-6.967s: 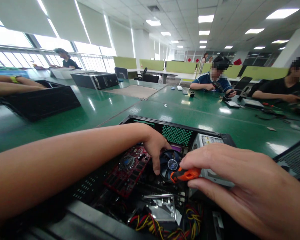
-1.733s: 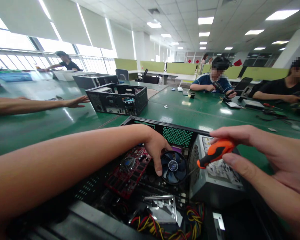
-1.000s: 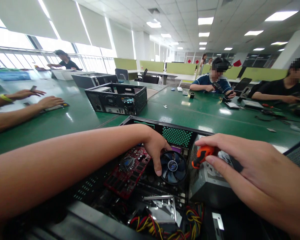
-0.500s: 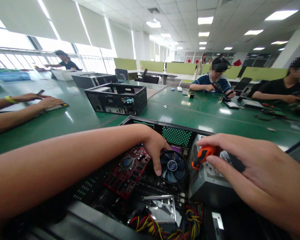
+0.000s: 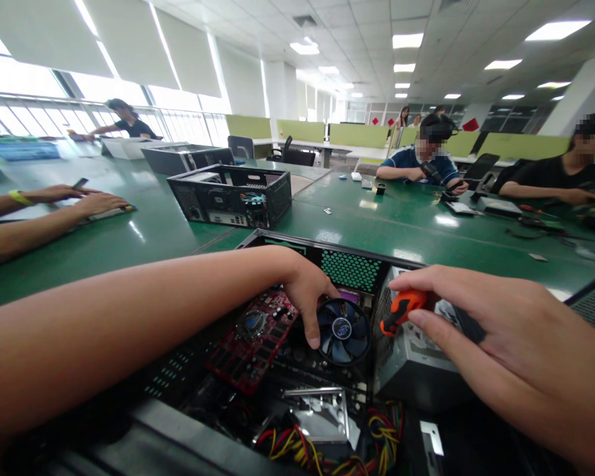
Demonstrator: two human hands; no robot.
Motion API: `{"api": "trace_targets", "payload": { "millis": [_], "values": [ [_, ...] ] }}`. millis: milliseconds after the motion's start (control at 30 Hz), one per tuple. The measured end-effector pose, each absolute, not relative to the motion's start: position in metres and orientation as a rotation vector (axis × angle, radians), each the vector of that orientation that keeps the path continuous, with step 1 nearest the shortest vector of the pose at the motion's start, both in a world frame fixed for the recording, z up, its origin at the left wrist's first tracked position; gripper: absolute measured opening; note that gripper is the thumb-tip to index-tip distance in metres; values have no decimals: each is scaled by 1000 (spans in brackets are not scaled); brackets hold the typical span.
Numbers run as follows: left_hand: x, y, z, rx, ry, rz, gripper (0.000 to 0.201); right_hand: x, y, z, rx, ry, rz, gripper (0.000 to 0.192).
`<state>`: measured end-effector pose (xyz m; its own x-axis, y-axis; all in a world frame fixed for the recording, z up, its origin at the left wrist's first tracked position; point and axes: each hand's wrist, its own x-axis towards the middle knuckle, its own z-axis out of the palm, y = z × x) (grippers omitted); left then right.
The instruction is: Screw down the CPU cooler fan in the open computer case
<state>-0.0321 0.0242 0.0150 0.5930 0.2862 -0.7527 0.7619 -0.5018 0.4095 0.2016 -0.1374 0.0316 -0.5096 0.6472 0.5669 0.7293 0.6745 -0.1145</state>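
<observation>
An open black computer case point(image 5: 347, 253) lies in front of me on the green table. Inside it are a red circuit card point(image 5: 250, 340), a round blue-bladed cooler fan point(image 5: 344, 329) and a grey power supply box point(image 5: 416, 360). My left hand point(image 5: 305, 291) reaches into the case, its fingers resting on the fan's left rim. My right hand point(image 5: 496, 330) holds an orange-and-black screwdriver point(image 5: 401, 309) above the power supply, its tip pointing down toward the fan's right side. The shaft is hard to make out.
Coloured wire bundles point(image 5: 297, 443) lie at the case's near end. A second open case point(image 5: 233, 194) stands farther back. A co-worker's forearms point(image 5: 44, 215) rest on the table at left. Other people sit at the far right with tools and parts.
Over the last second almost nothing has moved. Earlier, my right hand lifted the screwdriver off the fan, then lowered it beside the fan's right side. A second case appeared on the table behind.
</observation>
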Motion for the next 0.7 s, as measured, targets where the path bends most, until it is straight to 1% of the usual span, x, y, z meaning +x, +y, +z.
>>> {"api": "trace_targets", "payload": {
  "millis": [100,200,233,333,567,700],
  "values": [
    [-32,24,16,2067,827,-795,96,201,-138,32,-1067,-2313,-162,26],
    [-32,26,15,2073,834,-789,98,203,-138,32,-1098,-2322,-133,9],
    [-32,26,14,2077,837,-788,98,204,-138,32,-1107,-2323,-121,7],
    [-31,26,14,2087,837,-795,99,205,-138,33,-1121,-2319,-92,19],
    [-30,25,15,2086,814,-812,99,199,-141,34,-1103,-2341,-46,14],
    [-30,26,14,2078,812,-789,98,201,-141,33,-1012,-2393,-59,28]
  ]
}}
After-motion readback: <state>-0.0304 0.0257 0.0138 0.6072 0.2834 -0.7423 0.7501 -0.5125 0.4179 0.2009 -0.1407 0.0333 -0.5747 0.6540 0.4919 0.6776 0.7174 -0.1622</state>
